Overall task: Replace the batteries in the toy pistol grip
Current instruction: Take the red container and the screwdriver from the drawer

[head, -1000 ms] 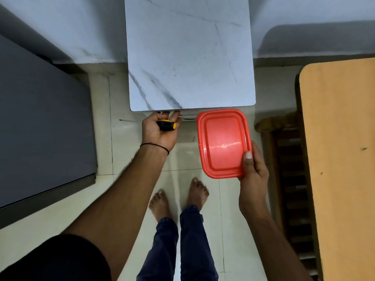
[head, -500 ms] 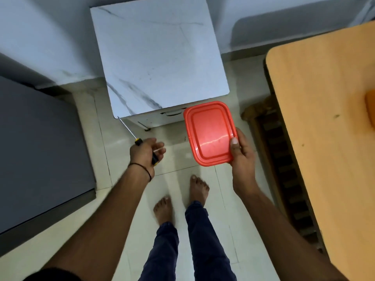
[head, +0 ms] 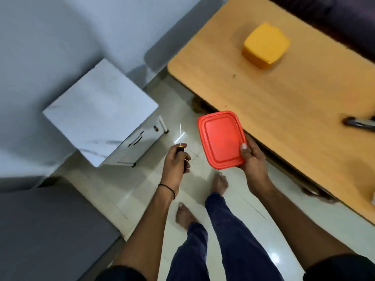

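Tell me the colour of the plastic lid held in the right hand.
Plain red-orange. The lid, held in the right hand, shows in the head view.

No legible text, label, brand or no. anywhere in your view. The red lid you're holding shows a plain face w/ no print. The screwdriver handle is too small to read. The yellow box far right on the counter and the dark object at the right edge are too blurred to tell.
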